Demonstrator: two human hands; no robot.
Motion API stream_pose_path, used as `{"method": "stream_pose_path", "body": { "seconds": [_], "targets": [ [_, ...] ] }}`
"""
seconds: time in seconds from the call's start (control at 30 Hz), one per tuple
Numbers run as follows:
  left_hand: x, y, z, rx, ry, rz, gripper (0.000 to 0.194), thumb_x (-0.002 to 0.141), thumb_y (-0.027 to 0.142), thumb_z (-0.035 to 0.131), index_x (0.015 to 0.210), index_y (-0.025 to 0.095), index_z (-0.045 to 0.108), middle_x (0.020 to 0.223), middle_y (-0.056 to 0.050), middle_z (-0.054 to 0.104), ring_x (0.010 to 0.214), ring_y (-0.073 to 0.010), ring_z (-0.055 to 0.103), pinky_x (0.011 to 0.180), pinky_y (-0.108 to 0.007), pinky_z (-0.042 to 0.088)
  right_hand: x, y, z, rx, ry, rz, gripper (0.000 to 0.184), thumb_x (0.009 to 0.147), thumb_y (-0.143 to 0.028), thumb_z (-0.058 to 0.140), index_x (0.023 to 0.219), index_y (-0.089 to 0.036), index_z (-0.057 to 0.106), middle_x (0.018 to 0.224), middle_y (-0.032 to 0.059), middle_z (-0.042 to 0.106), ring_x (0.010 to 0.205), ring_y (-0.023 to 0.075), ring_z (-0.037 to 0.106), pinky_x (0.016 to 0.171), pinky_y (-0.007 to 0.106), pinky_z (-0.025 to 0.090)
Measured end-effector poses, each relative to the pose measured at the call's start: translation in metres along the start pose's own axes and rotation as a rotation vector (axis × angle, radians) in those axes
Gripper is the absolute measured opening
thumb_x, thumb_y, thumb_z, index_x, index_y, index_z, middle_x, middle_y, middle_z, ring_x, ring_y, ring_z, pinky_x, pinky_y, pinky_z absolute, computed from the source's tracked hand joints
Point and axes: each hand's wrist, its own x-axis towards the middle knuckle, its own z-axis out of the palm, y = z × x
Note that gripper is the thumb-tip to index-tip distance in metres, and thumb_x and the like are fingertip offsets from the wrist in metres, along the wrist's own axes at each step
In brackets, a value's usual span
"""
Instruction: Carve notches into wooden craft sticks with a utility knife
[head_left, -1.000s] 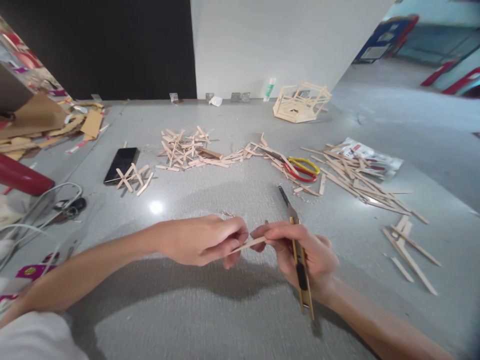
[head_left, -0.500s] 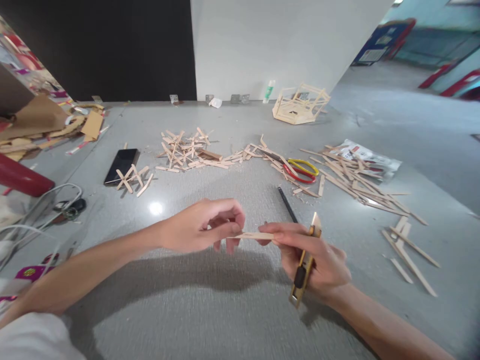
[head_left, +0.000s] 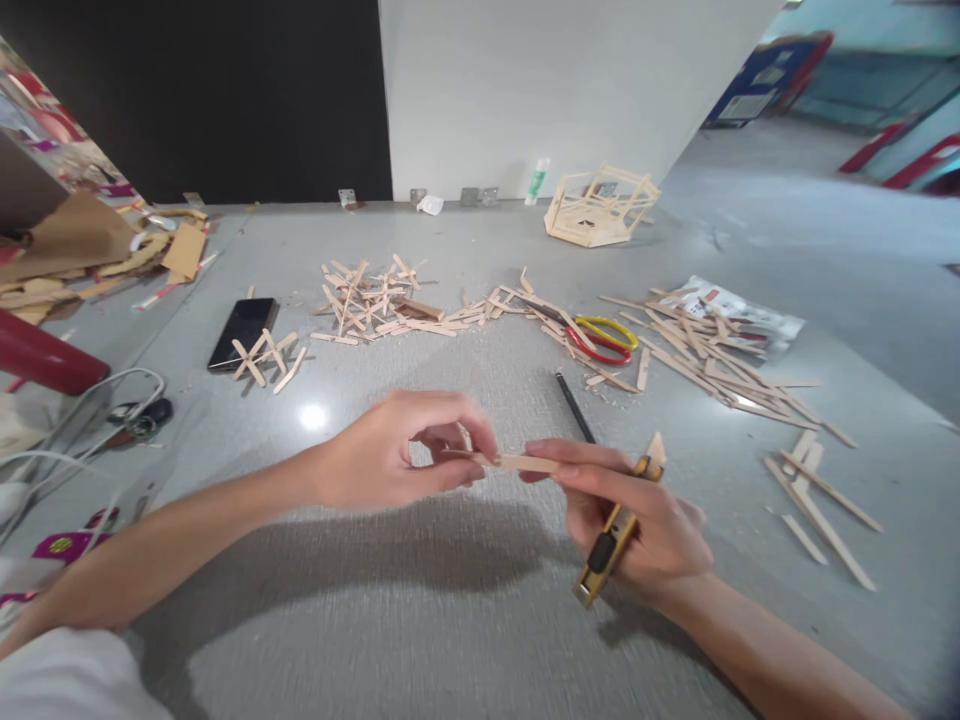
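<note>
A thin wooden craft stick spans the gap between my two hands, above the table. My left hand pinches its left end between thumb and fingers. With thumb and fingertips my right hand holds the other end. A yellow utility knife is also tucked in the right hand, its blade pointing up and away from me. Just behind the right hand lies a black pen, partly covered by the fingers.
Cut stick pieces lie beyond my hands, beside red-and-yellow-handled scissors. More sticks and a plastic packet are at right. A stick-built frame stands at the back; a phone and red bottle are left.
The stick has tilted slightly, with its left end now higher between my left fingers. My right hand has shifted a little right, and the knife leans further to the right.
</note>
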Motion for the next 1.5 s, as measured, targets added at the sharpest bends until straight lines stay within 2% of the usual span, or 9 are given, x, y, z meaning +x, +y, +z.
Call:
{"method": "stream_pose_path", "body": {
  "seconds": [0.1,0.2,0.43,0.63,0.77,0.9,1.03,1.23,1.5],
  "targets": [
    [0.000,0.002,0.002,0.117,0.073,0.141,0.006,0.087,0.012,0.060,0.091,0.015,0.062,0.096,-0.006,0.063,0.079,-0.0113,0.061,0.068,-0.023,0.051,0.000,0.000,0.002,0.008,0.025,0.001,0.046,0.082,0.004,0.053,0.116,-0.026,0.056,0.103,0.0050,0.074,0.071,0.0145,0.073,0.050,0.022,0.058],
    [-0.002,0.003,0.004,0.159,0.055,0.188,0.009,0.088,0.011,0.058,0.094,0.016,0.061,0.091,-0.005,0.065,0.082,-0.0118,0.061,0.073,-0.024,0.050,0.002,-0.002,0.003,-0.008,0.013,0.039,0.038,0.083,0.003,0.054,0.107,-0.025,0.057,0.095,0.0030,0.076,0.076,0.0149,0.074,0.056,0.021,0.059],
    [-0.004,0.003,0.005,0.108,-0.057,0.066,0.019,0.090,0.012,0.056,0.107,0.019,0.057,0.089,-0.002,0.063,0.079,-0.0097,0.058,0.073,-0.021,0.048,0.000,-0.003,0.009,0.063,0.025,0.099,0.030,0.085,0.000,0.055,0.100,-0.026,0.059,0.089,-0.0005,0.076,0.072,0.0133,0.073,0.060,0.021,0.060],
    [-0.002,0.001,0.003,-0.273,-0.204,-0.116,0.023,0.094,0.014,0.048,0.116,0.021,0.047,0.086,0.000,0.052,0.073,-0.0089,0.058,0.074,-0.026,0.049,-0.001,-0.004,0.014,0.224,0.033,0.243,0.023,0.087,-0.004,0.056,0.095,-0.024,0.060,0.088,-0.0015,0.075,0.061,0.0107,0.071,0.052,0.020,0.058],
    [-0.002,0.001,0.003,-0.410,-0.223,-0.196,0.023,0.094,0.016,0.050,0.116,0.023,0.047,0.088,0.000,0.049,0.075,-0.0099,0.059,0.074,-0.027,0.048,0.003,-0.007,0.015,0.332,0.014,0.313,0.020,0.088,-0.005,0.055,0.094,-0.024,0.060,0.084,-0.0012,0.074,0.061,0.0119,0.071,0.053,0.021,0.058],
    [-0.003,0.000,0.005,-0.461,-0.240,-0.182,0.021,0.096,0.018,0.048,0.116,0.023,0.046,0.085,0.002,0.045,0.070,-0.0090,0.055,0.072,-0.027,0.048,0.006,-0.009,0.017,0.411,-0.017,0.385,0.018,0.089,-0.006,0.055,0.093,-0.024,0.058,0.077,-0.0029,0.073,0.060,0.0106,0.071,0.054,0.018,0.057],
    [-0.003,0.000,0.007,-0.406,-0.239,-0.133,0.021,0.097,0.016,0.042,0.116,0.024,0.042,0.086,0.002,0.043,0.068,-0.0080,0.050,0.071,-0.026,0.046,0.006,-0.010,0.019,0.516,-0.016,0.457,0.016,0.090,-0.008,0.055,0.093,-0.024,0.057,0.076,-0.0024,0.073,0.061,0.0116,0.071,0.055,0.021,0.058],
    [-0.003,0.000,0.008,-0.396,-0.232,-0.112,0.013,0.099,0.016,0.036,0.110,0.022,0.037,0.092,-0.001,0.045,0.074,-0.0089,0.057,0.075,-0.029,0.049,0.002,-0.009,0.022,0.584,-0.026,0.523,0.012,0.092,-0.012,0.055,0.094,-0.023,0.056,0.078,-0.0017,0.072,0.061,0.0126,0.070,0.056,0.024,0.058],
    [-0.003,-0.002,0.008,-0.442,-0.136,-0.092,0.018,0.099,0.015,0.039,0.115,0.022,0.037,0.090,0.000,0.042,0.081,-0.0102,0.052,0.085,-0.033,0.048,0.007,-0.008,0.021,0.647,0.051,0.599,0.005,0.091,-0.017,0.057,0.092,-0.022,0.058,0.079,0.0007,0.072,0.060,0.0155,0.070,0.053,0.030,0.060]
  ]
}}
